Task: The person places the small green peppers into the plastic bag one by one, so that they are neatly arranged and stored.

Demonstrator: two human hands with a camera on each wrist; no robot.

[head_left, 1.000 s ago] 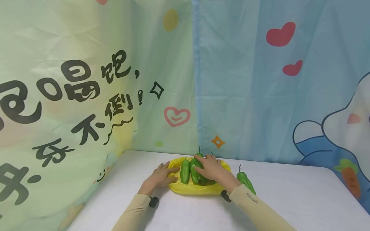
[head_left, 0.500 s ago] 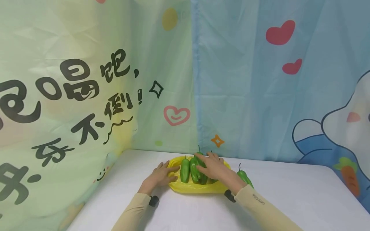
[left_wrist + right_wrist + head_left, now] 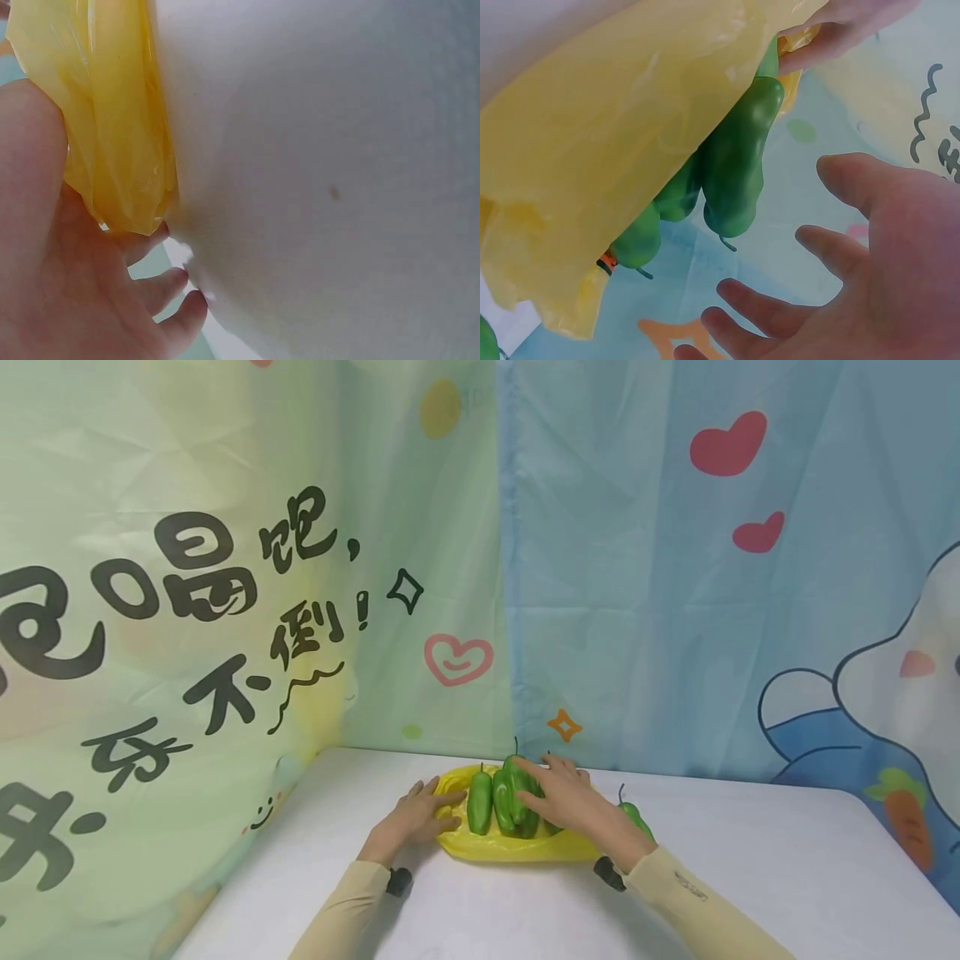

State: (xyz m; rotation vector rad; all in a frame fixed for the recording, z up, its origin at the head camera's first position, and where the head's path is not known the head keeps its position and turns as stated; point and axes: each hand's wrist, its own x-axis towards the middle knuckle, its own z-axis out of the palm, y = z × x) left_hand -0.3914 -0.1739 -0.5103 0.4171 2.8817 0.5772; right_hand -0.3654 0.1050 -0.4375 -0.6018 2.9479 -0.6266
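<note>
A yellow plastic bag (image 3: 517,853) lies spread low on the table with several green peppers (image 3: 480,806) in it. My left hand (image 3: 408,818) is at the bag's left edge, its fingers loosely spread and touching the plastic. In the left wrist view, the yellow bag (image 3: 124,112) lies against the palm and fingers. Over the right side of the peppers, my right hand (image 3: 570,797) has its fingers apart and holds nothing. The right wrist view shows my right hand (image 3: 855,277) apart from the nearest pepper (image 3: 739,165).
One more green pepper (image 3: 636,820) lies on the white table (image 3: 750,877) right of the bag, partly behind my right forearm. A printed curtain (image 3: 600,568) hangs along the back and left. In the right wrist view a small orange-red patch (image 3: 609,260) shows at the bag's edge.
My right hand has shifted a little to the right, uncovering more of the middle peppers. The left hand and the bag have stayed in place.
</note>
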